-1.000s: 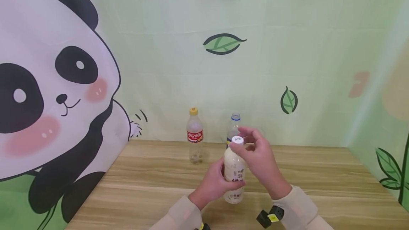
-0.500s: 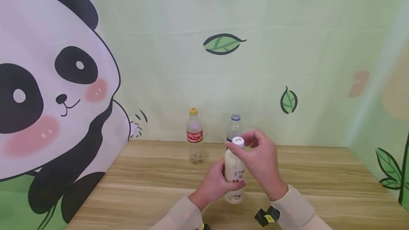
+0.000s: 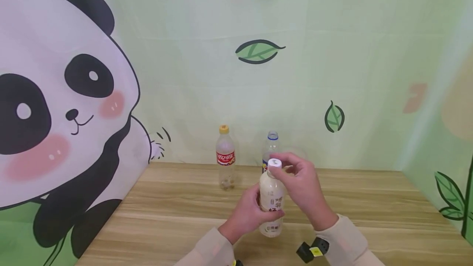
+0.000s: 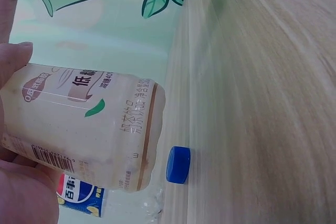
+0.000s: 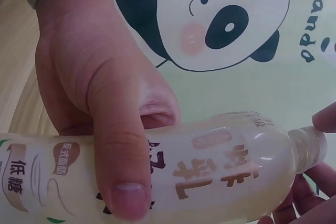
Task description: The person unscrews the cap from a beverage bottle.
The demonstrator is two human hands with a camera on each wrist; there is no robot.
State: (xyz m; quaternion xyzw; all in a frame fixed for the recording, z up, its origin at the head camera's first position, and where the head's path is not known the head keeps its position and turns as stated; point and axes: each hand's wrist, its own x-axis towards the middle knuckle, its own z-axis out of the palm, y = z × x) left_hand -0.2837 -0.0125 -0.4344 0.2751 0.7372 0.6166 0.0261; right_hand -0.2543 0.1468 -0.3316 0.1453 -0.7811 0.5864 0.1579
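A milk-tea bottle [image 3: 271, 200] with a cream body and white cap [image 3: 275, 163] stands upright in the head view. My left hand [image 3: 246, 212] grips its lower half; in the right wrist view that hand [image 5: 102, 72] lays its thumb across the label. At the top, my right hand [image 3: 304, 184] pinches the cap between thumb and fingers. Its fingertips [image 5: 328, 118] enter the right wrist view at the right edge, around the cap. In the left wrist view, the bottle's base [image 4: 149, 137] shows, with the left hand [image 4: 23, 192] wrapped around the body.
Behind, on the wooden table [image 3: 177, 200], stand a cola bottle [image 3: 225, 158] with a yellow cap and a capless, blue-ringed Pepsi bottle [image 3: 272, 145], partly hidden. A loose blue cap [image 4: 178, 164] lies on the table. A panda-print cloth [image 3: 192, 73] hangs behind.
My right hand has turned about the cap: half a second ago its thumb reached farther left, and now it is drawn back. The left hand keeps holding the bottle in place.
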